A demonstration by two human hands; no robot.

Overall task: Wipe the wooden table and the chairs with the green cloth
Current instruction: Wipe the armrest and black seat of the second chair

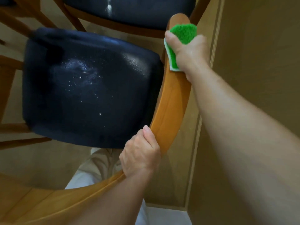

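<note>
I look straight down on a wooden chair with a dark blue padded seat [87, 88] speckled with crumbs and smears. Its curved orange-brown backrest rail [172, 101] runs down the right of the seat. My right hand [188, 54] is shut on the green cloth [183, 34], which has a white underside, and presses it onto the far end of the rail. My left hand [141, 153] grips the near end of the same rail.
A second chair with a dark seat [129, 8] stands just beyond. A beige wall with a skirting board [199, 127] runs close along the right. Wooden chair or table legs [9, 78] show at the left. My light trousers [97, 164] are below.
</note>
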